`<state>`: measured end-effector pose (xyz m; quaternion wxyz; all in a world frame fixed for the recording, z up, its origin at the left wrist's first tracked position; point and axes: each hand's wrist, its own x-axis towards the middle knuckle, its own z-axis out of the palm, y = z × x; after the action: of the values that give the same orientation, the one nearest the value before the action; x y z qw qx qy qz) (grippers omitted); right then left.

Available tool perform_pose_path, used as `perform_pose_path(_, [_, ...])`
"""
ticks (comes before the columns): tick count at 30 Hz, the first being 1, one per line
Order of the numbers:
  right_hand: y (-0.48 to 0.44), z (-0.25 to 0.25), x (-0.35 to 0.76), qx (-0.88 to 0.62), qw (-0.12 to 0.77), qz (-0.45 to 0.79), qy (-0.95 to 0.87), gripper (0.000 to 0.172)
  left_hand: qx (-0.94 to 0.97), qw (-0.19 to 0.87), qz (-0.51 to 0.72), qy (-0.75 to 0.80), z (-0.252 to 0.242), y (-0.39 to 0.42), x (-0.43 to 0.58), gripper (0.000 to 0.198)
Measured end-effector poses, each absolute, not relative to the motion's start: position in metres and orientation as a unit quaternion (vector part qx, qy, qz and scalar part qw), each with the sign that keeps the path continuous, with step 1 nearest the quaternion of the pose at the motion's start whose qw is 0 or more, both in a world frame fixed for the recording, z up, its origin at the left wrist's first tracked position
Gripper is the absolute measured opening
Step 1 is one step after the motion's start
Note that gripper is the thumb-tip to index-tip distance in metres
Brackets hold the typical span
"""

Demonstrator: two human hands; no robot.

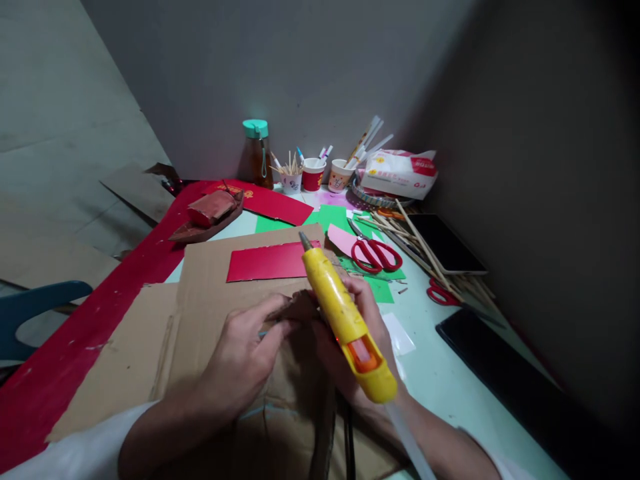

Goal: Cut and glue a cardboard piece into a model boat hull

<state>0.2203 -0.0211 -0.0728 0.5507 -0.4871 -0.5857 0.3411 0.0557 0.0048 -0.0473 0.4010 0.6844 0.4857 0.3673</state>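
My right hand [363, 320] is closed around a yellow glue gun [343, 313] whose nozzle points away from me, toward a red paper sheet [265, 262]. A clear glue stick [407, 443] juts from the gun's rear. My left hand [245, 353] has its fingers curled and pinched on a small piece at the middle of the brown cardboard [200, 313]; what it pinches is too small to name. Both hands meet over the cardboard.
Red scissors [375, 255] lie on green paper [340, 220], a second pair [440, 293] near wooden sticks [425, 250]. At the back stand a bottle [256, 153], paper cups [314, 175] and a tissue pack [400, 172]. A red model boat [210, 213] sits left, dark tablets [450, 243] right.
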Motion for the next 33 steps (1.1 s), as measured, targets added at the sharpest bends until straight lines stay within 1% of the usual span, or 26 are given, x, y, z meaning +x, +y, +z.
perform_pose_path(2, [-0.021, -0.069, 0.218, -0.452, 0.550, 0.395, -0.580, 0.032, 0.695, 0.392, 0.372, 0.474, -0.047, 0.003, 0.055, 0.023])
perform_pose_path(4, [-0.021, -0.064, 0.217, -0.422, 0.549, 0.447, -0.566, 0.035, 0.708, 0.370, 0.377, 0.469, -0.047, 0.001, 0.053, 0.031])
perform_pose_path(7, [-0.022, -0.061, 0.219, -0.424, 0.546, 0.449, -0.566, 0.039, 0.715, 0.355, 0.378, 0.468, -0.048, -0.001, 0.050, 0.038])
perform_pose_path(12, [-0.023, -0.065, 0.226, -0.446, 0.530, 0.414, -0.591, 0.047, 0.659, 0.394, 0.422, 0.482, -0.049, 0.000, 0.050, 0.028])
perform_pose_path(15, [-0.025, -0.066, 0.229, -0.478, 0.517, 0.373, -0.604, 0.036, 0.667, 0.380, 0.467, 0.438, -0.046, 0.001, 0.052, 0.022])
perform_pose_path(17, [-0.025, -0.065, 0.229, -0.485, 0.515, 0.344, -0.617, 0.035, 0.688, 0.358, 0.467, 0.425, -0.045, 0.001, 0.053, 0.020])
perform_pose_path(21, [-0.023, -0.059, 0.226, -0.454, 0.501, 0.343, -0.652, 0.047, 0.713, 0.328, 0.415, 0.460, -0.039, 0.002, 0.055, 0.019])
perform_pose_path(26, [-0.019, -0.057, 0.227, -0.419, 0.458, 0.373, -0.689, 0.056, 0.720, 0.345, 0.407, 0.444, -0.031, 0.000, 0.054, 0.027])
perform_pose_path(29, [-0.020, -0.057, 0.227, -0.411, 0.468, 0.377, -0.685, 0.062, 0.710, 0.367, 0.403, 0.446, -0.031, 0.000, 0.051, 0.021])
perform_pose_path(33, [-0.022, -0.062, 0.225, -0.440, 0.490, 0.379, -0.650, 0.068, 0.691, 0.396, 0.394, 0.459, -0.034, 0.004, 0.049, 0.016])
